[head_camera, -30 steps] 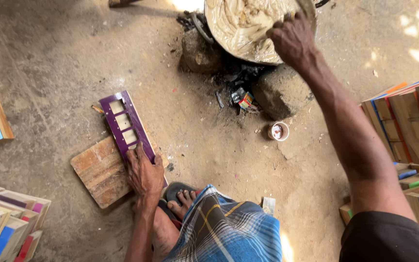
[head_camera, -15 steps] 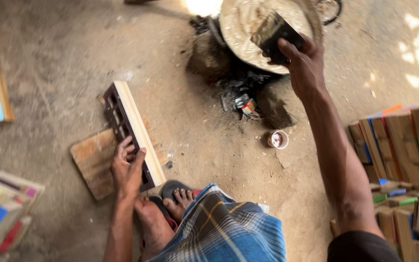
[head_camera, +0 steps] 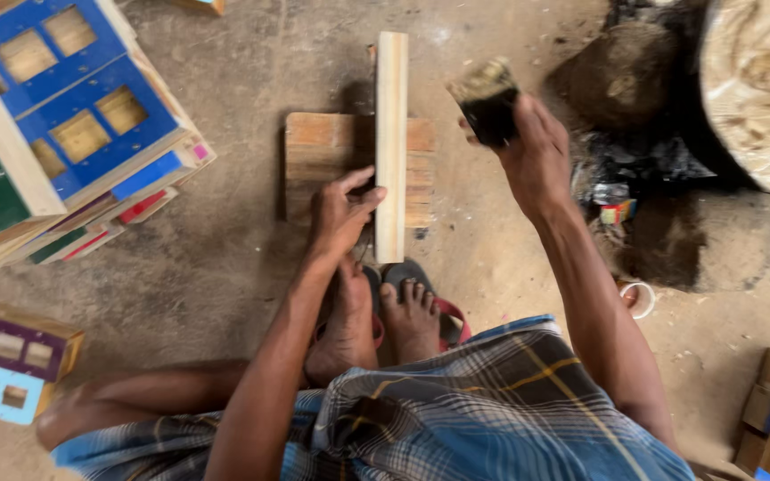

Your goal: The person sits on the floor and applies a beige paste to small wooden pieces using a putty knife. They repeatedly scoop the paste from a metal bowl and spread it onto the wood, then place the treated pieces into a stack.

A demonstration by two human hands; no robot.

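Two hands busy: left hand (head_camera: 342, 212) clamped on a frame (head_camera: 391, 147) stood on edge atop a board (head_camera: 327, 156). Right hand (head_camera: 532, 151) gripping a brush (head_camera: 487, 100), raised just beside the frame.

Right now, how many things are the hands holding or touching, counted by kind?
Brush, held up in the right hand: 1
Pale wooden frame on edge, steadied by the left hand: 1
Wooden board under the frame: 1
Total: 3
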